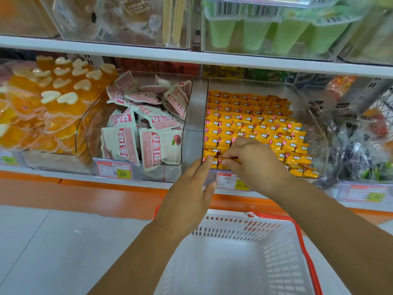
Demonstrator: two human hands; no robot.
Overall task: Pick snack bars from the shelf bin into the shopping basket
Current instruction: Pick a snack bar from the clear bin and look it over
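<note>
A clear shelf bin (pixel 319 133) holds several rows of small yellow snack bars (pixel 255 122) with red ends. My right hand (pixel 253 160) reaches into the bin's front and its fingertips pinch one yellow bar near the front left corner. My left hand (pixel 191 199) lies with straight fingers against the bin's front left edge, its fingertips touching the bars there. Below both arms stands a white shopping basket (pixel 282 258) with an orange-red rim; nothing shows inside it.
Left of the bars, a clear bin (pixel 187 116) holds pink-and-white pouches (pixel 144 133). Orange heart-shaped jelly cups (pixel 42 107) fill the far left. A bin of mixed sweets (pixel 365 145) sits at the right. The shelf above (pixel 148 53) carries green packs. Price tags (pixel 113 171) line the shelf edge.
</note>
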